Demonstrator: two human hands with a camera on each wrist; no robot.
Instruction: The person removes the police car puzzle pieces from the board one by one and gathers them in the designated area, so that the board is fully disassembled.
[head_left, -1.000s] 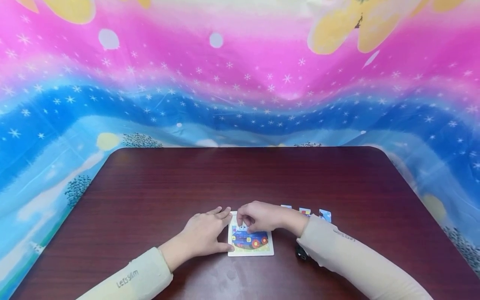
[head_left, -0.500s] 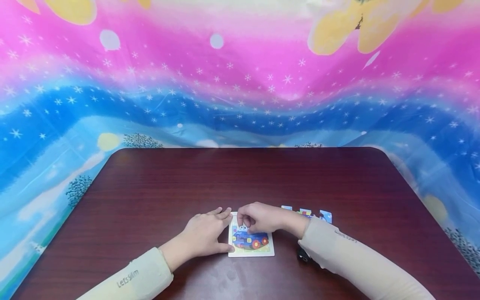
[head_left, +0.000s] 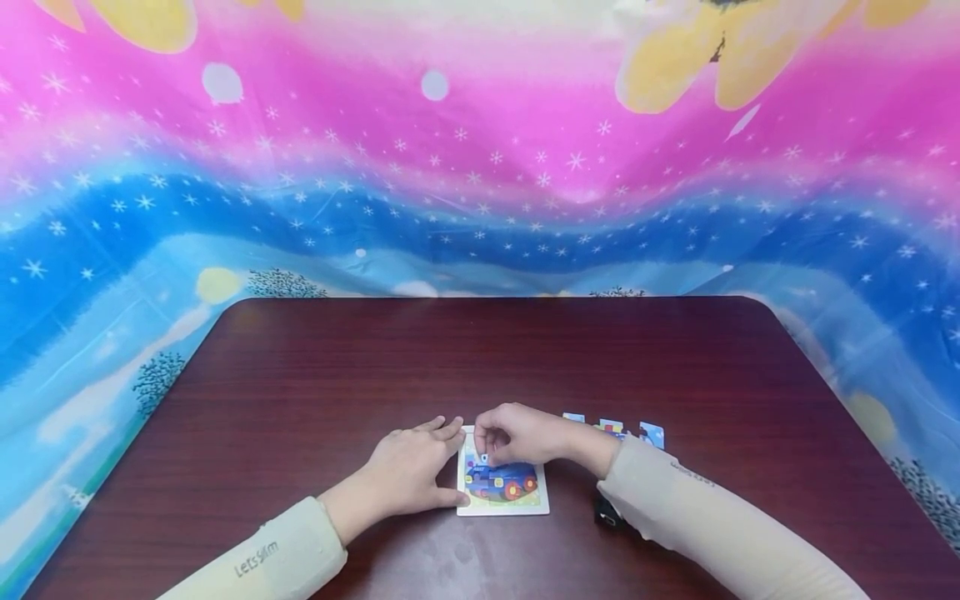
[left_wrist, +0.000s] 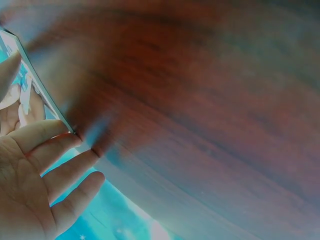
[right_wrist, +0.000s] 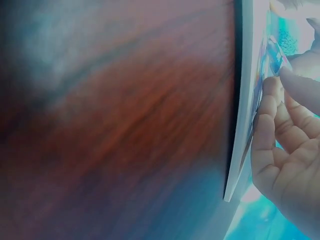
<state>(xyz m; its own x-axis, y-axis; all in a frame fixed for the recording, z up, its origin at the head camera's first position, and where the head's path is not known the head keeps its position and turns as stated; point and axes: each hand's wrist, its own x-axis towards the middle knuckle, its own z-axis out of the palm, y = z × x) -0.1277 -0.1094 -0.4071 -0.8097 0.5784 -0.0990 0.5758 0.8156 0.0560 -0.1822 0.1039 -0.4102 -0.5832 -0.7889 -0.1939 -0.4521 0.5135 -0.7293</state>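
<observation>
A square jigsaw puzzle board [head_left: 517, 502] with a white rim and a blue cartoon vehicle lies on the table. My left hand [head_left: 417, 458] rests along its left side, fingers spread and fairly straight, with fingertips near the upper left corner and the thumb at the lower left. Over the board's upper part, my right hand [head_left: 517, 435] pinches a small puzzle piece [right_wrist: 275, 56] between thumb and fingers. That piece stands tilted close over the picture in the right wrist view. The right hand hides the board's upper right part in the head view.
Several loose puzzle pieces [head_left: 651, 434] lie right of the board, partly behind the right forearm. A small black object [head_left: 607, 512] shows below the right sleeve. The dark wooden table [head_left: 360, 358] ends at a colourful cloth backdrop [head_left: 480, 167].
The right fingers and the pinched piece have shifted slightly over the board; one printed eye shows where two did before. The left hand has stayed in place.
</observation>
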